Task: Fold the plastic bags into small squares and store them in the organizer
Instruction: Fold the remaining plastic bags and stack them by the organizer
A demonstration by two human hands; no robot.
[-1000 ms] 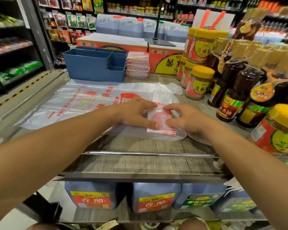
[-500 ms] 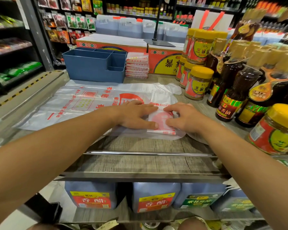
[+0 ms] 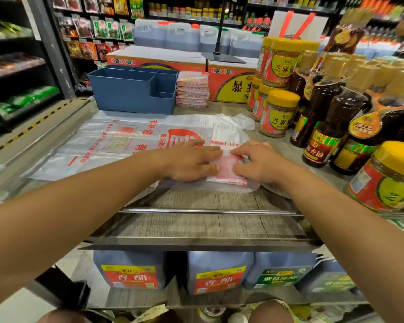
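On the wood-grain shelf top [image 3: 196, 224], a partly folded plastic bag [image 3: 226, 174] with red print lies between the person's two hands, on top of a larger clear bag [image 3: 107, 145] spread flat and reaching off to the left. The left hand [image 3: 191, 162] lies palm down with fingers straight and close together, pressing the left side of the folded bag; its fingertips reach the middle of the fold. The right hand [image 3: 254, 163] rests on the right side, fingers bent at the knuckles, with the fingertips pressing down on the bag's upper edge and the thumb flat along its lower part; whether any finger is hooked under a layer cannot be told. The unfolded end of the bag runs away from the hands toward the back of the shelf. Farther back stands the blue organizer [image 3: 131, 94], divided into several compartments, and just beside it on the right sits a stack of folded bags [image 3: 191, 89]. Yellow-lidded jars [image 3: 278, 113] and dark sauce bottles [image 3: 329, 120] crowd the right side of the shelf, near the right hand.
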